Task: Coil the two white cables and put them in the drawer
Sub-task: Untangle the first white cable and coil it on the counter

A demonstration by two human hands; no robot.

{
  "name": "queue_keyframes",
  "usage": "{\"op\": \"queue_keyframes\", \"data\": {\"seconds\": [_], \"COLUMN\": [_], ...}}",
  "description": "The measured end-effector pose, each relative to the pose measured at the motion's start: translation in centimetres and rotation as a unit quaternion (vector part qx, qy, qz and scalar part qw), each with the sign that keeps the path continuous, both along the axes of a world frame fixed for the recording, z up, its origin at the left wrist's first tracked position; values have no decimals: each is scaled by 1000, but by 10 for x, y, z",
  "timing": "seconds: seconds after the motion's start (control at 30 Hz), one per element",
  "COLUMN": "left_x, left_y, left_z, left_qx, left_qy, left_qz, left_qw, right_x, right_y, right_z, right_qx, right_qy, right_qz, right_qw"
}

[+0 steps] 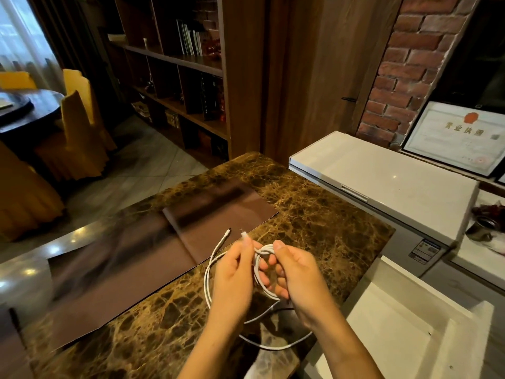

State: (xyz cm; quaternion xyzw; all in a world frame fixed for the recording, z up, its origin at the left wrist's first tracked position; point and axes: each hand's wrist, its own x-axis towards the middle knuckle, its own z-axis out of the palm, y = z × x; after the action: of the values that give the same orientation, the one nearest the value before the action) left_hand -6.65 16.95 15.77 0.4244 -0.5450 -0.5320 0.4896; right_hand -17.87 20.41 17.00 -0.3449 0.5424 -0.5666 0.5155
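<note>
Above the brown marble counter [314, 214], both hands hold a white cable [209, 272]. My right hand [297, 272] grips a bunch of coiled loops. My left hand [233, 274] pinches the cable near one plug end [244, 234]; the other end [226, 233] sticks out to its left. A loose loop hangs left of my left hand. A second white cable [276, 346] lies in a loose curve on the counter under my wrists. The open white drawer [388, 318] is at the lower right, beside the counter.
A brown folder [136, 255] lies open on the counter's left half. A white chest freezer [382, 181] stands at the right, with a framed certificate [461, 138] behind it. Wooden bookshelves [175, 77] and yellow-covered chairs [76, 127] stand further back.
</note>
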Motion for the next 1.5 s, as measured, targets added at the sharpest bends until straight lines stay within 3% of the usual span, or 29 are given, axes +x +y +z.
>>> {"op": "queue_keyframes", "data": {"seconds": [0.13, 0.3, 0.43, 0.57, 0.73, 0.97, 1.1, 1.2, 1.37, 1.5], "left_x": [-1, -11, -8, -1, -10, -6, -2, -4, -9, -9], "left_y": [6, 13, 8, 2, 12, 21, 20, 22, 24, 20], "left_z": [-8, -7, -4, -3, 3, 7, 8, 9, 9, 9], "left_qx": [1, 93, 119, 115, 121, 85, 27, 13, 35, 51], "left_qy": [14, 125, 194, 200, 210, 157, 112, 95, 124, 162], "left_qz": [-11, 58, 89, 95, 80, 70, 90, 90, 87, 101], "left_qw": [1000, 986, 970, 969, 967, 981, 989, 991, 988, 980], "right_x": [3, 10, 0, -15, -11, -5, -2, 1, 12, 18], "right_y": [0, 2, 12, 22, 19, 21, 21, 22, 25, 25], "right_z": [-2, -10, -13, -16, -19, -13, -12, -17, -15, -9], "right_qx": [-3, -29, -34, -46, -82, -101, -92, -67, -85, -81], "right_qy": [-21, 20, -37, -79, -86, 51, 186, 228, 166, -21], "right_qz": [0, 28, 98, 146, 120, 62, 37, -7, -57, -95], "right_qw": [1000, 999, 994, 985, 986, 992, 978, 971, 981, 992]}}
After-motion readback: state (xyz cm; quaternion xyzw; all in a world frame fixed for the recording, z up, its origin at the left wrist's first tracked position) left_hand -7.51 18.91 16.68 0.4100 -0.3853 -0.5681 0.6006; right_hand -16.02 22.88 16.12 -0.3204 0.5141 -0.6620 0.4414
